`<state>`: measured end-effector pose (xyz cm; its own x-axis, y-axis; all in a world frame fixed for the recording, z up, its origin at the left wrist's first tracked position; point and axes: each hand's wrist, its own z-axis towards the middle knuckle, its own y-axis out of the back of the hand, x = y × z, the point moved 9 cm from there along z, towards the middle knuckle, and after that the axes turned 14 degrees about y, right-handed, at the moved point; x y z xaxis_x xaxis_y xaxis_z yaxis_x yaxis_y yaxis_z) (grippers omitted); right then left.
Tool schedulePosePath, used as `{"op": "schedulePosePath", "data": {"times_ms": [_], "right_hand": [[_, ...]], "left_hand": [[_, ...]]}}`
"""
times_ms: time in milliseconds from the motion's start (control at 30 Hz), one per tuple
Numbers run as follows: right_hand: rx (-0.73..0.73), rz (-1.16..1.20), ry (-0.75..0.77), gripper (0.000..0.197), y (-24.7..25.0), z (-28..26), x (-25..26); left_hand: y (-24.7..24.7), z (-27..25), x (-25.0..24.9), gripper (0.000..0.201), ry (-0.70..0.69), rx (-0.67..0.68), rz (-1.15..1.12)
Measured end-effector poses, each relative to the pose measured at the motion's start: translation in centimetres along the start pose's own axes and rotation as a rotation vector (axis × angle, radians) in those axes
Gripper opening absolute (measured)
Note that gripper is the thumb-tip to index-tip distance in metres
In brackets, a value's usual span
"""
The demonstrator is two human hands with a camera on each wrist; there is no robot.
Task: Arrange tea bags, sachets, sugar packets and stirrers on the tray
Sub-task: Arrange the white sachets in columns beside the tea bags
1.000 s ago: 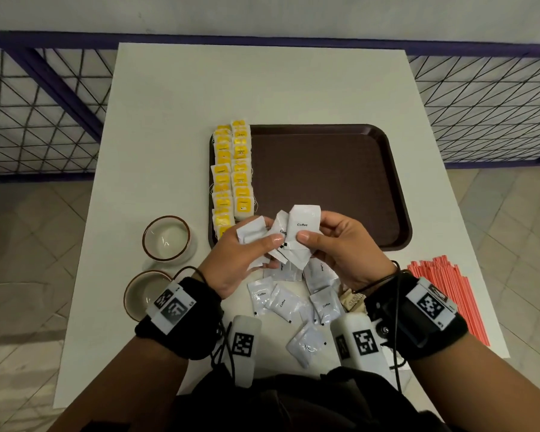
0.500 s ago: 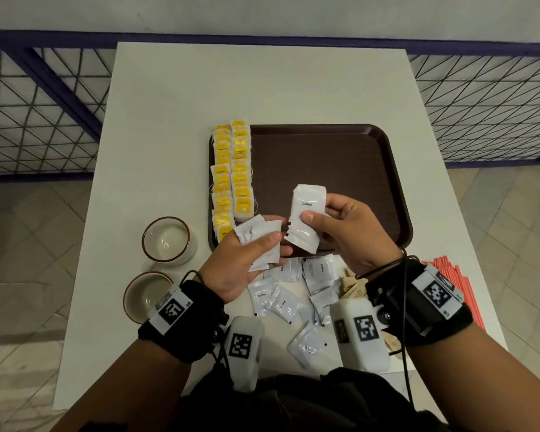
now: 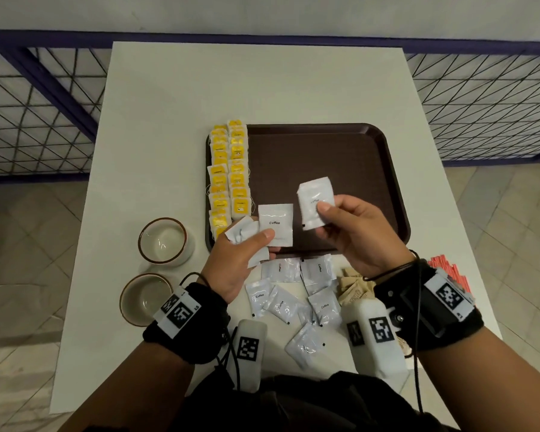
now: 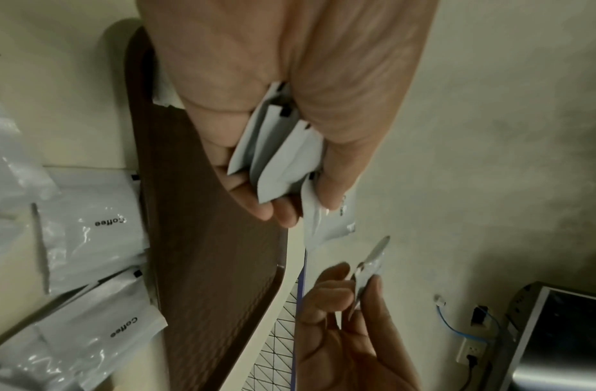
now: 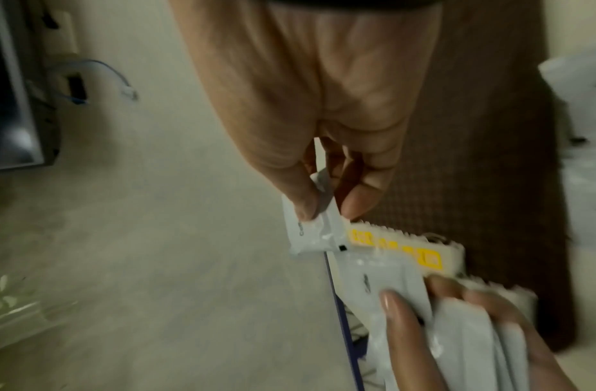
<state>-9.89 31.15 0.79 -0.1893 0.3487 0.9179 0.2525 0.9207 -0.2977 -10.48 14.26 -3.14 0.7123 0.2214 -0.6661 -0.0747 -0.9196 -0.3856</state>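
Note:
My left hand (image 3: 247, 244) grips a small fan of white coffee sachets (image 3: 275, 224) over the tray's near left corner; the same bundle (image 4: 280, 156) shows between palm and fingers in the left wrist view. To its right, my right hand (image 3: 325, 216) pinches a single white sachet (image 3: 314, 201) by its lower edge, held upright above the brown tray (image 3: 340, 157). In the right wrist view that sachet (image 5: 310, 235) sits between thumb and fingertip. Yellow tea bags (image 3: 228, 169) lie in two rows along the tray's left side. Several loose sachets (image 3: 296, 294) lie on the table near me.
Two white cups with brown rims (image 3: 164, 240) (image 3: 145, 297) stand left of the tray. Brown sugar packets (image 3: 354, 286) lie by my right wrist, red stirrers (image 3: 449, 269) beyond it. The white table (image 3: 262, 82) ends at a purple wire fence (image 3: 44, 113).
My right hand has drawn one sachet out of the left hand's bundle and carried it right and up over the tray. The left hand stays put with the remaining sachets.

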Motion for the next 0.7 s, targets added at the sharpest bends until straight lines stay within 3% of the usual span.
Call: {"op": "schedulePosePath", "data": {"times_ms": [100,200,333,400,500,633,700], "right_hand": [[0.038,0.019,-0.063,0.009,-1.4,-1.1,-2.0],[-0.014,0.042,-0.028,0.008,-2.0,-1.3,-2.8],[-0.046,0.101,-0.017,0.014,-3.1,-1.6,-3.7],[-0.009,0.013,-0.002,0.018,-3.7,-1.7,-4.1],[0.064,-0.367,0.155,0.021,-3.8,-1.4,-3.2],[0.076,-0.782,0.531,0.039,-3.8,-1.4,0.0],[0.265,-0.938,0.691,0.064,-5.6,-1.9,0.5]], "left_hand": [[-0.6,-0.1,-0.4,0.024,-0.028,0.052,0.003],[-1.7,-0.3,-0.3,0.031,-0.017,0.152,0.036],[-1.8,0.0,-0.2,0.067,-0.011,0.201,-0.114],[-1.7,0.1,-0.1,0.07,0.008,0.197,-0.182],[-1.5,0.2,-0.1,0.038,0.035,0.186,-0.184],[-0.9,0.1,-0.3,0.033,0.031,0.179,-0.151],[-1.1,0.0,0.0,0.034,0.051,0.199,-0.155]]}}
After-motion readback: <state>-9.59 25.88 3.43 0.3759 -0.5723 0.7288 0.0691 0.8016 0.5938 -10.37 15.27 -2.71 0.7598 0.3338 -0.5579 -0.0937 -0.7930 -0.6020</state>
